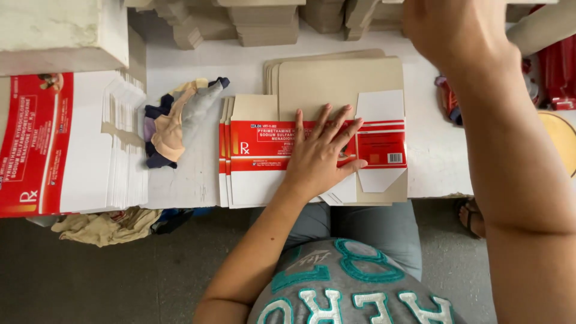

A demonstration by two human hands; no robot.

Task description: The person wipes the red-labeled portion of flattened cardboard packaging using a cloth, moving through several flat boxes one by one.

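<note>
Table [180, 60], white, taken as landmark; near edge running across the view just above the lap. Flat carton blanks [264, 156], red and white, stacked at the near edge of the table, lower corners just overhanging it. Exact count not readable; at least three fanned left edges visible. Brown blank sheets [336, 78] beneath and behind that stack, toward the table's middle; at least three offset edges.

Left hand [321, 153] flat on the top blank, fingers spread, palm pressing down, nothing pinched. Right hand [450, 27] raised over the far side of the table, back of hand toward camera, fingers cut off by the upper border; open or closed cannot be told.

One larger stack of blanks [72, 144] at the table's left end, dozens of layered edges, uncounted. One cloth bundle [177, 120] on the table between the two stacks, touching neither. Bare white strip of tabletop behind the bundle and another right of the central stack, under the right forearm. Folded brown cartons [264, 24] piled along the far edge of the table, several heaps. Grey floor [90, 276] below the near edge, one crumpled rag [105, 227] under the table's left end.
</note>
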